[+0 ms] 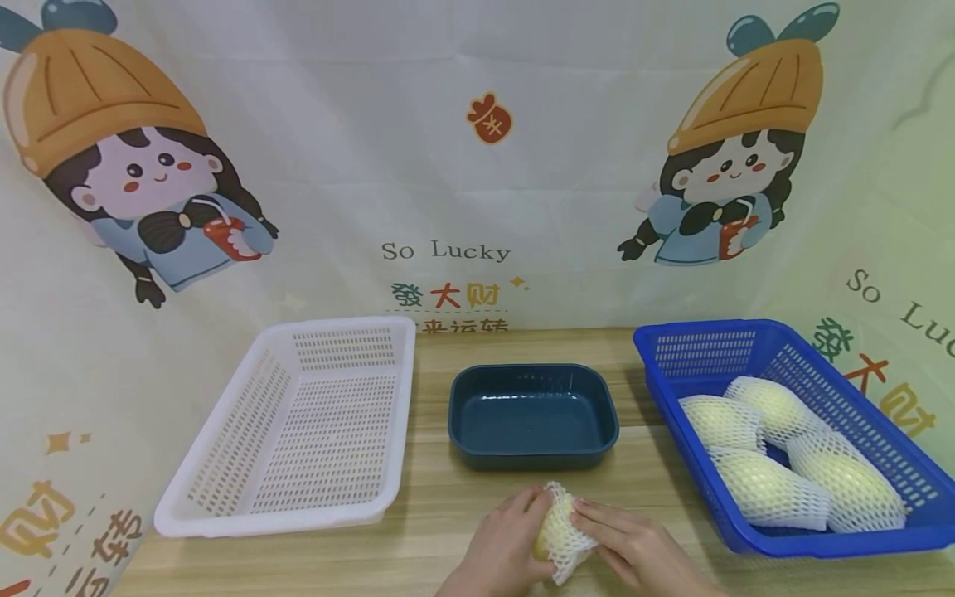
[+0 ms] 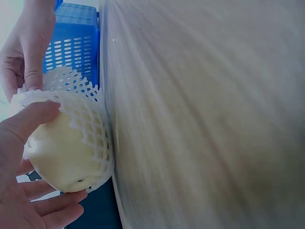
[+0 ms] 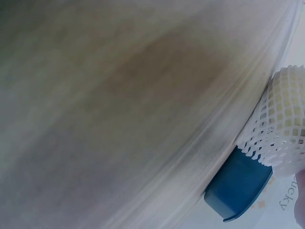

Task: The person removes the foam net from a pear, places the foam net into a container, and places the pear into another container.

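Observation:
A pale yellow fruit (image 2: 59, 152) sits partly inside a white foam net (image 2: 95, 126), low in the middle of the head view. My left hand (image 1: 503, 543) grips the fruit from the left, thumb over the net's edge and fingers beneath; the bare end shows in the left wrist view. At the other end, my right hand (image 1: 634, 543) pinches the net, its thumb showing in the left wrist view. Only a sliver of that hand appears in the right wrist view. Beyond both hands stands a dark blue-green rectangular tub (image 1: 533, 460) with nothing in it.
To the right, a blue plastic basket (image 1: 682, 464) holds several netted fruits (image 1: 846, 481). A white perforated basket (image 1: 395, 448) stands at the left with nothing inside. The wooden tabletop (image 1: 425, 497) meets a printed cloth backdrop (image 1: 448, 191) behind.

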### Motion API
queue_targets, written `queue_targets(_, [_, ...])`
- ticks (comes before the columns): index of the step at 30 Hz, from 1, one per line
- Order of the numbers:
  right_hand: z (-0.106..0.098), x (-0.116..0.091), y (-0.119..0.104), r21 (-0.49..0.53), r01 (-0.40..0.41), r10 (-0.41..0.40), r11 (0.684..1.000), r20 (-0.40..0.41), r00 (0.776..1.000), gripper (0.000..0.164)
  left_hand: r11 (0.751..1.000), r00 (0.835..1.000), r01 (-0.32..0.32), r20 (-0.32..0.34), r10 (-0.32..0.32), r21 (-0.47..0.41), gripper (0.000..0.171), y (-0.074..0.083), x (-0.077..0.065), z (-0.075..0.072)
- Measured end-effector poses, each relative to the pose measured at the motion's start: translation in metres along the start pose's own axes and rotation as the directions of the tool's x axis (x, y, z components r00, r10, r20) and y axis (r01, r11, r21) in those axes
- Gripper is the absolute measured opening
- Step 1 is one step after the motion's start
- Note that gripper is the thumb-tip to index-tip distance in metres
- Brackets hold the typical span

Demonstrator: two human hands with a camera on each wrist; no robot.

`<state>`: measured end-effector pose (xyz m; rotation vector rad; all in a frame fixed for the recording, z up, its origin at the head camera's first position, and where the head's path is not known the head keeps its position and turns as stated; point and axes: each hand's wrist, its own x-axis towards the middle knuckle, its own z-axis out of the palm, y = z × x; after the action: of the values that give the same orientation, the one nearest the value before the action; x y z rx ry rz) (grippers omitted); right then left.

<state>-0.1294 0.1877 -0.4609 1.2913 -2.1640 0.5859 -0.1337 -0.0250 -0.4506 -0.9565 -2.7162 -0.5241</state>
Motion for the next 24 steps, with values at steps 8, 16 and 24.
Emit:
queue_targets(8, [-0.002, 0.000, -0.001, -0.017, 0.006, -0.006, 1.000, 0.010, 1.000, 0.040, 0.999, 0.999, 0.021, 0.024, -0.022, 0.034, 0.070, 0.000, -0.002, -0.004])
queue_targets(16, [-0.007, 0.001, -0.005, -0.059, -0.034, 0.035, 0.998, 0.030, 0.999, 0.042, 0.999, 1.000, 0.028, -0.001, -0.028, 0.024, 0.069, 0.000, -0.006, -0.010])
queue_targets(24, [-0.009, 0.000, -0.004, -0.106, 0.004, -0.003, 0.994, 0.010, 1.000, 0.046, 1.000, 1.000, 0.023, 0.004, -0.023, -0.008, 0.072, -0.001, -0.010, -0.013])
